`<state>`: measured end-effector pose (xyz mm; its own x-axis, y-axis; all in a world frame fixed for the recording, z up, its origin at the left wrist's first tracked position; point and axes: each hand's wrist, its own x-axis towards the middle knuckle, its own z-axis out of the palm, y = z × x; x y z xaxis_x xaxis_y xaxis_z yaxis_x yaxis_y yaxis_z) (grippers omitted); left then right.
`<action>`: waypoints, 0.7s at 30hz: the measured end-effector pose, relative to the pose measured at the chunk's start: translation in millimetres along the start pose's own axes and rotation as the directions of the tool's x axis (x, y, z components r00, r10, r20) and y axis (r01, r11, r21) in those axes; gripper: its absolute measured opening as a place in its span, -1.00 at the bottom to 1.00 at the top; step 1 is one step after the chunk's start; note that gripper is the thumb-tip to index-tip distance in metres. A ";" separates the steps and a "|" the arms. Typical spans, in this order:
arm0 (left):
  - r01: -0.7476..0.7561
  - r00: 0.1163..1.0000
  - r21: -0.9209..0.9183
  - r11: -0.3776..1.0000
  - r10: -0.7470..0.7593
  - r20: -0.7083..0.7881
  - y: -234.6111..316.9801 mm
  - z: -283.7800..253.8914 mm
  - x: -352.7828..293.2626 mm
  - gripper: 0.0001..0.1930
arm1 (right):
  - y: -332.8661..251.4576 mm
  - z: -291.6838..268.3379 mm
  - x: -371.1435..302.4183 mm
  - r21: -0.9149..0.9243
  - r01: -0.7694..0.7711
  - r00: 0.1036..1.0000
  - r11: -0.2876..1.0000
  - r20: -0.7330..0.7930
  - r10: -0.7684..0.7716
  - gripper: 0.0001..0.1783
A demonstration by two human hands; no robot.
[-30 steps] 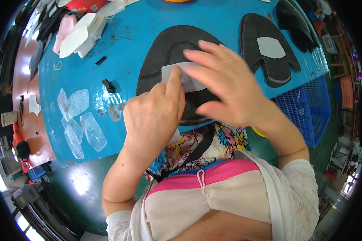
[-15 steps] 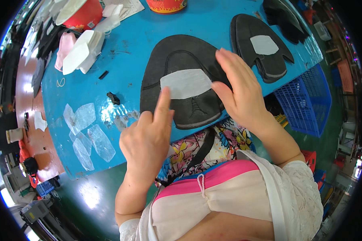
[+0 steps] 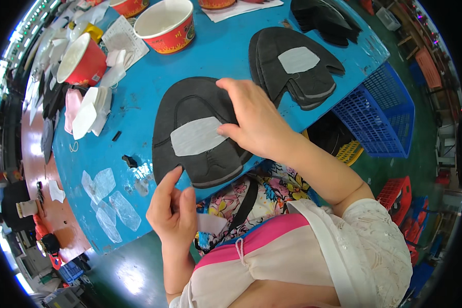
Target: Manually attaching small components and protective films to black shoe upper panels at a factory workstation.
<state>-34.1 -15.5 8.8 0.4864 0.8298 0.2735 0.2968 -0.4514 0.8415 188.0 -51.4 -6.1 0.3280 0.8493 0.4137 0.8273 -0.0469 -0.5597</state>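
Note:
A stack of black shoe-upper pieces (image 3: 190,92), stitched with a curved seam and notched at the near side, lies at the table's front edge. On it sits a whitish patch (image 3: 197,136). My right hand (image 3: 256,118) rests over the stack's right side with fingers stretched, the thumb tip at the patch's right end. My left hand (image 3: 172,205) is at the near left notch, index finger extended to the edge, thumb apart. A pale scrap (image 3: 210,226) shows beside my left hand over my lap; whether it is touched is unclear.
A second black stack (image 3: 264,51) with a white patch (image 3: 297,60) lies at the right. Clear film pieces (image 3: 126,210), a black scrap (image 3: 130,161) and white patches (image 3: 84,120) lie leftward. Red tubs (image 3: 167,38) stand at the back. A blue crate (image 3: 380,118) is beyond the right edge.
My left index finger has gone from the patch to the near left notch. My right hand stays at the stack's right side. The view has shifted, showing more of the table's back.

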 end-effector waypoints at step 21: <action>0.317 0.889 -0.813 0.488 -0.451 0.076 1.6 15.6 26.7 -0.89 | 47.2 -77.9 25.6 0.160 0.037 0.986 0.986 -0.166 -0.010 -0.63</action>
<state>-7.8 0.8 10.2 0.3612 0.9164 -0.1723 -0.3690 0.3102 0.8761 271.0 -72.8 34.0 0.3903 0.7510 0.5326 0.7555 0.0694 -0.6515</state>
